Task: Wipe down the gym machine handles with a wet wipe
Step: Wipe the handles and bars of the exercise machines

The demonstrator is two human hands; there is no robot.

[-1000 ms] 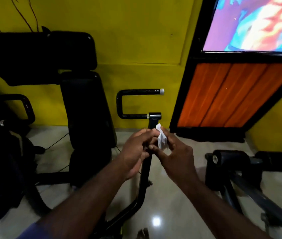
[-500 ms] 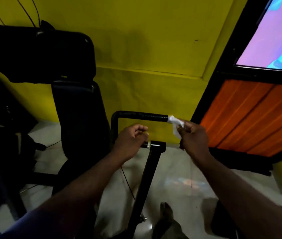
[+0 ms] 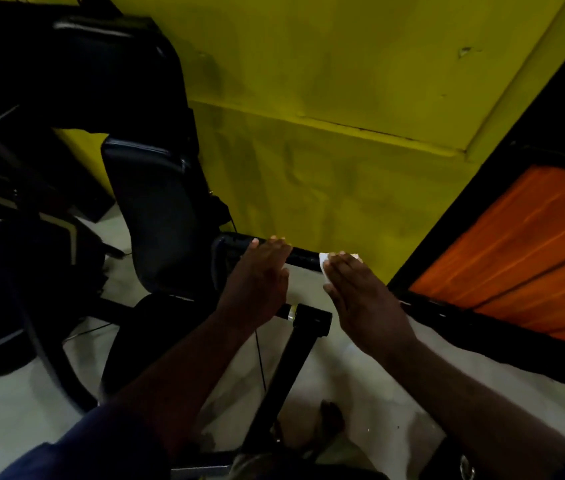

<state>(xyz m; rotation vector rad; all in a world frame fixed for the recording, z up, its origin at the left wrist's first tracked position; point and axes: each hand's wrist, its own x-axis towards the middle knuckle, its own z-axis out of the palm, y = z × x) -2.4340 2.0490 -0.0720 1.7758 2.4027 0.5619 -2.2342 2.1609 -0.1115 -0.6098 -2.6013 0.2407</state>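
The black U-shaped machine handle (image 3: 303, 257) runs level in front of the yellow wall, mounted on a black post (image 3: 293, 372). My left hand (image 3: 260, 271) lies over the handle's upper bar near its left bend, with fingers straight and nails showing. My right hand (image 3: 353, 289) lies flat over the bar's right end, pressing a white wet wipe (image 3: 323, 264) against it with straight fingers. Only the wipe's left edge and a corner show past the fingers. The bar's end cap is hidden under the wipe.
A black padded seat back (image 3: 156, 220) stands just left of the handle, with more dark machine frame (image 3: 14, 237) further left. An orange-panelled black frame (image 3: 516, 258) closes off the right. Grey tiled floor (image 3: 360, 393) lies below.
The view has moved closer and tilted down. My left hand rose from the lower bar to the upper bar. My right hand went from pinching the wipe at the bar's tip to laying it flat.
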